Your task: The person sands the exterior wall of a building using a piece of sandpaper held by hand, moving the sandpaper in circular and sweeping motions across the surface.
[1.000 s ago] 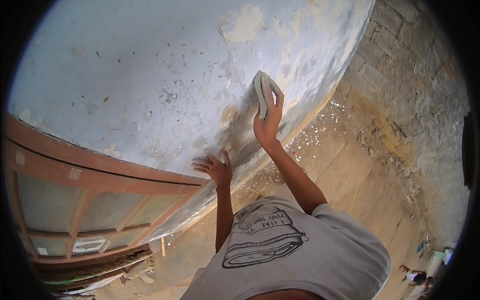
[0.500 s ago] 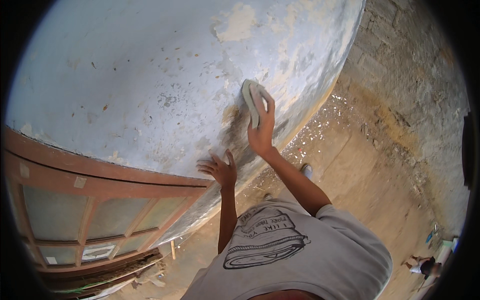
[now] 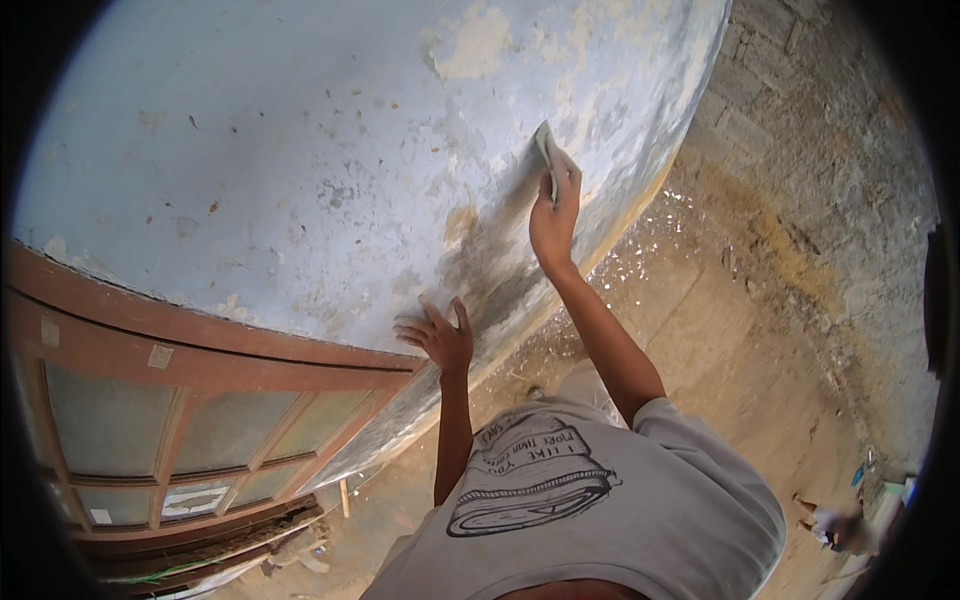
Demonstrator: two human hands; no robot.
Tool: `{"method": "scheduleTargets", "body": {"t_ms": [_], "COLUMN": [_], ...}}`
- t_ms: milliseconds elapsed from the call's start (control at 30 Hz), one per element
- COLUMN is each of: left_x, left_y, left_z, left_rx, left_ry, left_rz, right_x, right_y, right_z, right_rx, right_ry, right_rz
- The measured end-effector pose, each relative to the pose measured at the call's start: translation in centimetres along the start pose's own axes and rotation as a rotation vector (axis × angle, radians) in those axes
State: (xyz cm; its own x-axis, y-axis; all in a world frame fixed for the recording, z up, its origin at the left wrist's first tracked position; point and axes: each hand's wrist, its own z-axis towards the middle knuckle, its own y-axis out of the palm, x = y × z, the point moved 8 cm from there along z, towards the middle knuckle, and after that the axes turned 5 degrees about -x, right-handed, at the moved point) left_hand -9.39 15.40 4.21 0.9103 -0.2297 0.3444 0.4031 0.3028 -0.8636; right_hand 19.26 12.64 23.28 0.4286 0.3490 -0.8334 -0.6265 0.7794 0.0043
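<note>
A pale blue wall [image 3: 290,130], its paint scuffed and peeling, sweeps across the scene, darkening to grey stains toward its lower edge; below it runs bare brown ground [image 3: 720,350], bounded at right by a rough grey block wall [image 3: 840,150]; at lower left, a reddish-brown wooden frame [image 3: 240,372] with several glass panes [image 3: 110,425] adjoins the blue surface; a person in a grey T-shirt [image 3: 640,500], printed with a dark line drawing, stands close to the wall, both forearms raised toward it; far off at lower right, another person [image 3: 825,527] appears small and blurred; the right hand [image 3: 555,225], the higher of the two, grips a grey-green pad between thumb and fingers; the left hand [image 3: 447,338] is at the wall just beside the corner of the frame, its fingers spread apart, though how firmly they touch is hard to tell; the pad [image 3: 546,148], thin and slightly bent, stands against the stained part of the wall, well above the left hand; white flakes [image 3: 640,262] dot the ground along the wall's foot.
</note>
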Motion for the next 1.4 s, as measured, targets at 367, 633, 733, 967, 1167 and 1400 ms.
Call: {"method": "scheduleTargets", "body": {"t_ms": [367,633,733,967,1167,1400], "left_x": [-0.1,0.3,0.2,0.6,0.7,0.7], "left_y": [0.2,-0.5,-0.3,-1.2,-1.3,-1.6], "left_z": [-0.1,0.1,0.0,-0.2,-0.5,-1.0], "left_rx": [0.039,-0.079,-0.046,0.043,0.182,0.155], "left_ry": [0.021,-0.051,-0.031,0.002,0.042,-0.020], "left_rz": [0.034,-0.049,-0.004,-0.047,-0.003,0.007], "right_x": [-0.1,-0.3,-2.2,-1.3,-3.4,-1.9], "right_y": [0.3,-0.2,1.2,-0.4,2.5,1.6], "right_z": [0.2,1.3,-0.4,1.8,-5.3,-2.3], "right_rx": [-0.127,-0.140,-0.194,-0.064,-0.370,-0.341], "right_ry": [0.032,0.061,-0.083,0.026,-0.229,-0.386], "right_rz": [-0.022,-0.023,0.029,-0.060,-0.132,-0.180]}}
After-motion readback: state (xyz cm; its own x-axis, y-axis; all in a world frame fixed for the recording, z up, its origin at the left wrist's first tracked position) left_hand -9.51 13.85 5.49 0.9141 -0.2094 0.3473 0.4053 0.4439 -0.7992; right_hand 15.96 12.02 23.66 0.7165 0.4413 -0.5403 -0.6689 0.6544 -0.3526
